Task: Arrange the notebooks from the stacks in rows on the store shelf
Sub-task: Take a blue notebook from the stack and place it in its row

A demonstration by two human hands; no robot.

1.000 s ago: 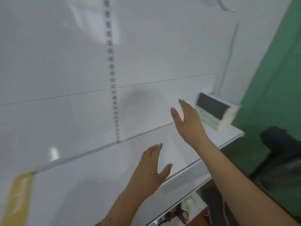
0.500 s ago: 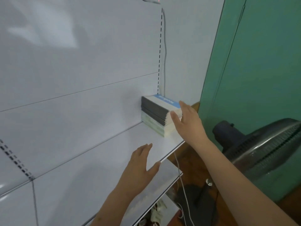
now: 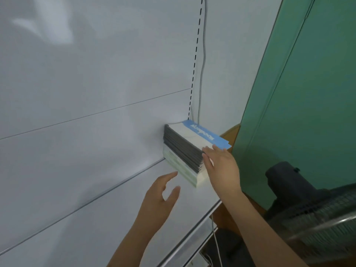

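A stack of notebooks (image 3: 185, 149) lies at the right end of the white shelf (image 3: 119, 214), against the back panel. Its top cover is white with a blue band and lettering; dark grey spines sit above pale green ones. My right hand (image 3: 221, 168) rests flat against the near end of the stack, fingers touching the upper notebooks, not closed around them. My left hand (image 3: 159, 197) hovers open over the shelf, just left of the stack's lower corner, fingers apart and holding nothing.
The white back panel (image 3: 96, 74) has a slotted upright (image 3: 195, 60) and a thin cable beside it. A green wall (image 3: 308, 93) stands to the right. A dark fan (image 3: 312, 214) sits low right, beyond the shelf's metal front edge (image 3: 194, 234).
The view has swung right, bringing the stack closer. My right hand has reached the stack's near end and now touches it; my left hand has moved up toward the stack.
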